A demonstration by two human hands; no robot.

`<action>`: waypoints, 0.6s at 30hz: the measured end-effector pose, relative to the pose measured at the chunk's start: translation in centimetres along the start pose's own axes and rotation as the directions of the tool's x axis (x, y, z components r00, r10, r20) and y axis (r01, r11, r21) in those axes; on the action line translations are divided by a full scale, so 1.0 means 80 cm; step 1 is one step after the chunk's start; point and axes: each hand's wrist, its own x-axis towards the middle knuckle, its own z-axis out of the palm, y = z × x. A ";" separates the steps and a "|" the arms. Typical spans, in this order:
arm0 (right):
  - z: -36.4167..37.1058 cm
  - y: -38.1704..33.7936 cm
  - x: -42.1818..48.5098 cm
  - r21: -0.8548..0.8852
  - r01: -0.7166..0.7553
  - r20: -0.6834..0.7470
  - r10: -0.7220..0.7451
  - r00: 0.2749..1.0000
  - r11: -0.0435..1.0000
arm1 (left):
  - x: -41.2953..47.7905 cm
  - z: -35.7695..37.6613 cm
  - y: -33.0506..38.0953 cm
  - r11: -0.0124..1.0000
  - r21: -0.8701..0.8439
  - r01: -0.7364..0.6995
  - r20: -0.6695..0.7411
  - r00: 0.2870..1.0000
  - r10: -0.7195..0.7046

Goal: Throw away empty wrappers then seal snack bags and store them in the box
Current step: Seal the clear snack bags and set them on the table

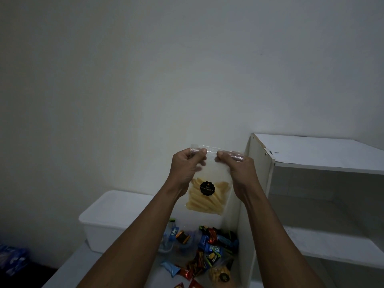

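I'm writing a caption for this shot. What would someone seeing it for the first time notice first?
First, the clear zip bag of pale yellow sticks, raised mid-frame against the bare wall, with the left hand and right hand pinching its top strip. Below it, bright snack wrappers lie scattered on the white table, and the white box stands to their left.
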 end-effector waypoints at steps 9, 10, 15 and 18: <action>0.003 -0.004 -0.005 -0.070 0.063 0.060 -0.059 0.996 0.996 | 0.001 -0.005 0.005 0.999 0.049 0.014 0.071 0.997 -0.017; 0.003 -0.003 -0.005 -0.072 0.065 0.062 -0.061 0.996 0.995 | 0.001 -0.005 0.005 0.998 0.061 0.000 0.067 0.998 -0.004; 0.010 -0.002 -0.004 -0.040 0.057 0.069 -0.054 0.996 0.998 | 0.000 -0.002 0.003 0.995 0.088 -0.047 0.018 0.999 0.045; 0.012 -0.005 -0.003 -0.044 0.063 0.033 -0.061 0.998 0.997 | -0.001 -0.002 0.004 0.998 0.062 -0.031 0.037 0.999 0.029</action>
